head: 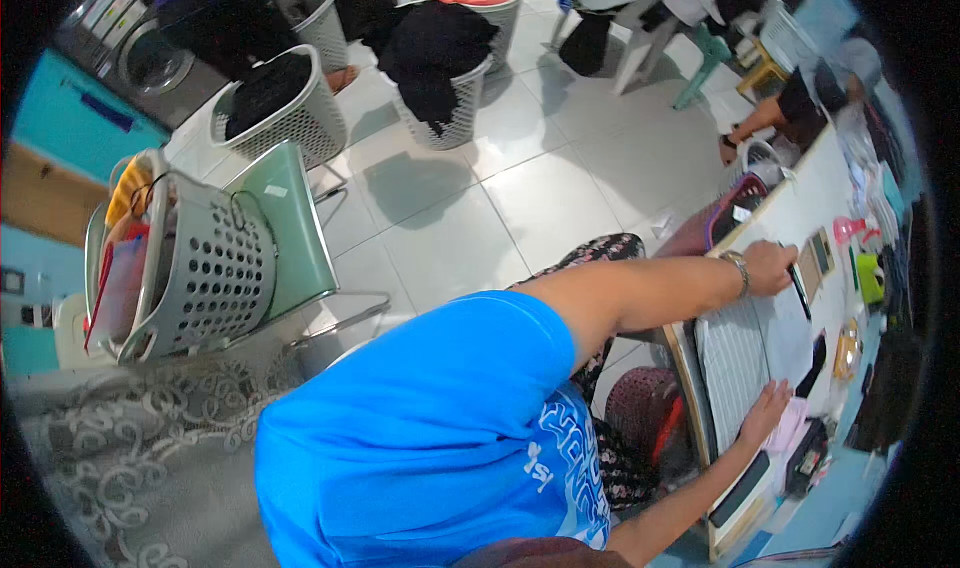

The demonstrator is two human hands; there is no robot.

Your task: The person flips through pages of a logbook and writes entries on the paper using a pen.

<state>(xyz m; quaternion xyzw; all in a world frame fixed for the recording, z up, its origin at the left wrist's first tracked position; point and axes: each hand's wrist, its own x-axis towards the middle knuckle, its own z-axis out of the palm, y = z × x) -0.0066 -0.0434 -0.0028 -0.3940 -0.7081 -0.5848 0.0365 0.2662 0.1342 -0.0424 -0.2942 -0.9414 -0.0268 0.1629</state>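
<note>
My left hand [772,268], with a watch at the wrist, is closed around one end of a slim black object [800,294]; whether it is a pen cannot be told. It is over the upper end of an open ruled notebook [731,369] and a white paper sheet [784,343] on the desk. My right hand [766,414] lies flat, fingers extended, at the lower end of the notebook and sheet. Pink papers [787,425] are beside its fingers. A dark, narrow item [812,365] lies just past the sheet.
The desk [795,185] also holds a yellow tape roll [847,349], a green item [870,277] and a black box-like item [808,455]. A laundry basket [225,268] stands on a green chair [289,223] behind me. Other people are near more baskets [450,117] and at the desk's far end.
</note>
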